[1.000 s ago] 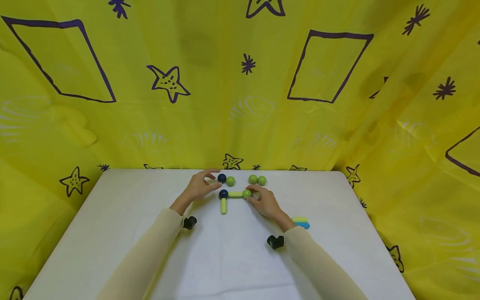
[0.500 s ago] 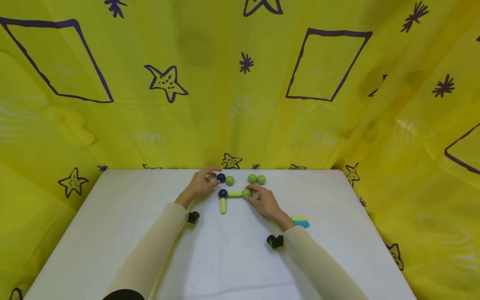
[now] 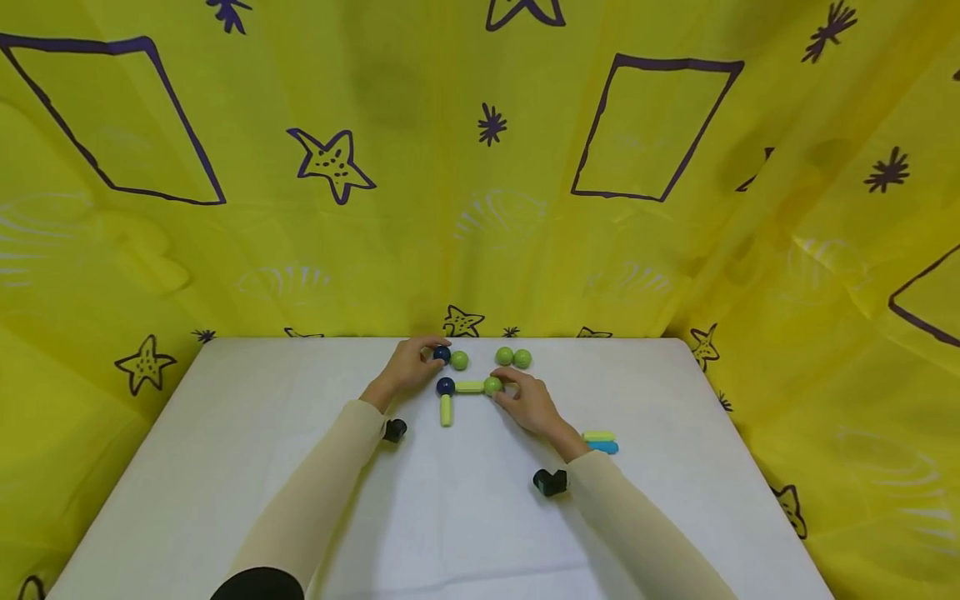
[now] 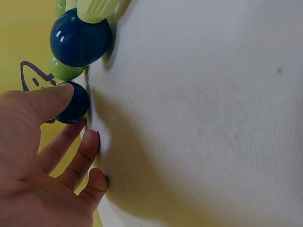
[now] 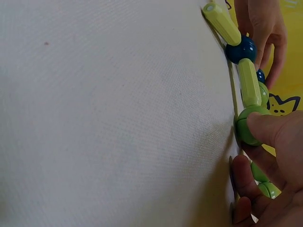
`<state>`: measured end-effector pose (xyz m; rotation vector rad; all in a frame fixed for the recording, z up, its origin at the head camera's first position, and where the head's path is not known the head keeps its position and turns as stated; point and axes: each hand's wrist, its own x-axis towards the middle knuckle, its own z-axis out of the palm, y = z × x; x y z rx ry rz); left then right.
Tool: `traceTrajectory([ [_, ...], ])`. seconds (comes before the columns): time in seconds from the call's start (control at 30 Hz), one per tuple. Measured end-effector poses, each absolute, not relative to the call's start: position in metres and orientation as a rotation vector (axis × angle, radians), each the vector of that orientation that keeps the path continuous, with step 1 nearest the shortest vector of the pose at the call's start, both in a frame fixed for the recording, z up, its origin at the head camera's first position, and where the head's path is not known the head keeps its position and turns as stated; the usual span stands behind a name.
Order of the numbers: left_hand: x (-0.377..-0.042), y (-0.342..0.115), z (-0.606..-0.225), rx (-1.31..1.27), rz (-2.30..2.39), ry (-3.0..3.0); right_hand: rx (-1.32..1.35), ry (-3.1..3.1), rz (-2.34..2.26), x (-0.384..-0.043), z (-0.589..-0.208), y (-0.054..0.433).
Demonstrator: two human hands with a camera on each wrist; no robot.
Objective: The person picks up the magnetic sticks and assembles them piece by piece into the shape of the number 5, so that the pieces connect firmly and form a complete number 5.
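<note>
At the back of the table my left hand (image 3: 406,365) has thumb and index finger on either side of a loose dark blue ball (image 4: 75,105), pinching it. A loose green ball (image 3: 459,360) sits right beside that one. My right hand (image 3: 529,403) pinches the green ball (image 5: 249,125) that ends an L-shaped piece. From this ball a light green ribbed rod (image 5: 249,82) runs to another dark blue ball (image 3: 446,386) at the corner. A second light green rod (image 3: 446,411) points from the corner toward the near edge, its far end bare.
Two more green balls (image 3: 505,357) stand together at the back, right of the middle. By the right forearm lie a yellow-green rod (image 3: 599,436) and a blue rod (image 3: 603,447). A yellow patterned curtain (image 3: 420,208) rises behind the white table (image 3: 465,517).
My left hand has moved right and its thumb and index finger have closed in on the loose dark blue ball. The right hand has kept its place on the green ball.
</note>
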<state>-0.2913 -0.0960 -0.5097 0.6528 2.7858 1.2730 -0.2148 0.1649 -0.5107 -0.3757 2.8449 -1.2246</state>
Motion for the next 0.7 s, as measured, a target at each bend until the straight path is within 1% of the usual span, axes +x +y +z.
traceTrajectory([
  [0.23,-0.2911,-0.0949,-0.5092,0.626,1.265,2.795,-0.373,2.86,-1.231,-0.2142,-0.5107,0.1647],
  [0.7,-0.2837,-0.0979,-0.5032,0.472,1.293,2.79,-0.384,2.867,-1.226,-0.214,-0.5112,0.1644],
])
